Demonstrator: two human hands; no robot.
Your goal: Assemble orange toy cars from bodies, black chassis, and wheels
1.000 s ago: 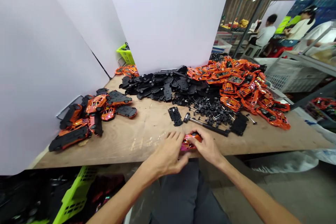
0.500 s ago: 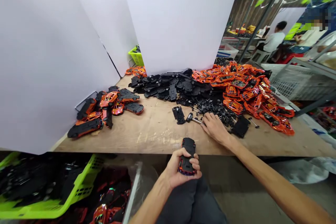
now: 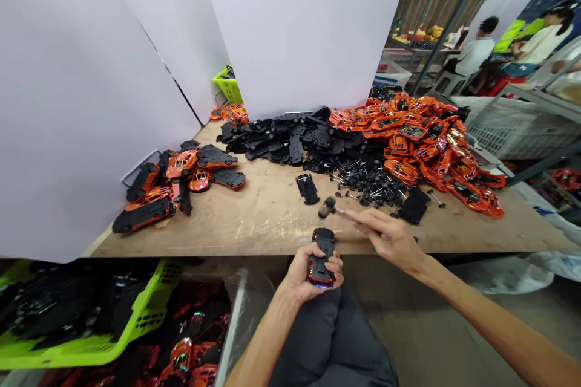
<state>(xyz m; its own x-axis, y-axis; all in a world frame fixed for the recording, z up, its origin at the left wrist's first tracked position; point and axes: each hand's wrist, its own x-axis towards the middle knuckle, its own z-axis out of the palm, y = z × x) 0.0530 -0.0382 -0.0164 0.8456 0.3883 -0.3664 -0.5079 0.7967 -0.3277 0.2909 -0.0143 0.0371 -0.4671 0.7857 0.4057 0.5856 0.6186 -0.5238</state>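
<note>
My left hand (image 3: 303, 275) is wrapped round a toy car (image 3: 323, 254), its black underside facing up, at the front edge of the table. In my right hand (image 3: 394, 237) is the handle of a small hammer (image 3: 327, 207), raised off the tabletop. The hammer's dark head is blurred and sits just beyond the far end of the toy car, apart from it. Behind the hammer a black car chassis (image 3: 307, 188) lies on the wood. Wheel axles (image 3: 370, 184) are heaped beyond my right hand.
Orange car bodies (image 3: 408, 130) are piled at the right, black chassis (image 3: 290, 136) at the back. Several orange-and-black cars (image 3: 181, 181) lie at the left of the table (image 3: 263, 208). Green basket (image 3: 131, 326) stands below left. White panels (image 3: 299, 30) rise behind. People (image 3: 476, 48) sit far right.
My right hand has lifted the hammer from the tabletop and brought it toward the toy car. My left hand keeps its hold on the car. The view has shifted slightly.
</note>
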